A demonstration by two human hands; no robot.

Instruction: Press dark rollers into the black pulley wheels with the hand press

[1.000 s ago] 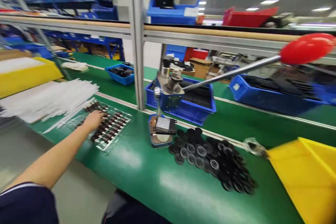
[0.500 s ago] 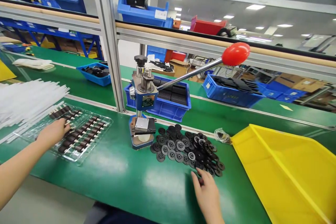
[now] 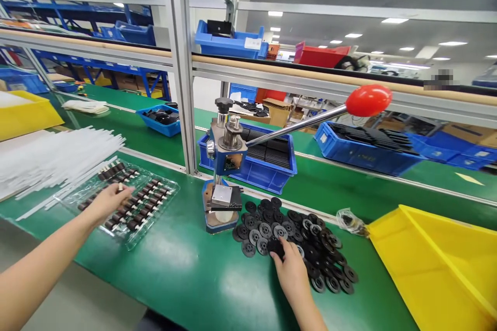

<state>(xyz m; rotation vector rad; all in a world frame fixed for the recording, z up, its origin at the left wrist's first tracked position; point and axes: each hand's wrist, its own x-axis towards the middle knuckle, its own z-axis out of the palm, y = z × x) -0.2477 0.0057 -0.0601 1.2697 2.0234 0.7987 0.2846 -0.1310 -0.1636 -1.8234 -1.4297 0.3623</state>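
My left hand [image 3: 111,200] is above a clear plastic tray [image 3: 134,240] of dark brown cylindrical parts [image 3: 149,198]; its fingers pinch a small part with a pale tip. My right hand [image 3: 289,266] holds a black disc [image 3: 275,248] between thumb and fingers, at the near left edge of a pile of black discs [image 3: 310,240]. Between the hands stands a blue hand press [image 3: 229,158] with a long lever ending in a red knob [image 3: 368,100]. A metal block [image 3: 222,195] sits on the press base.
Yellow bin [image 3: 438,269] at the right, with a small clear bag [image 3: 351,221] beside it. White strips [image 3: 66,158] lie at the left. Behind the press is a blue crate [image 3: 267,181] of black parts. A metal post [image 3: 182,72] rises behind the bench.
My left hand has lifted a part from the tray's rows. My right hand has moved left onto the pile's edge and taken hold of a disc. The camera view has shifted.
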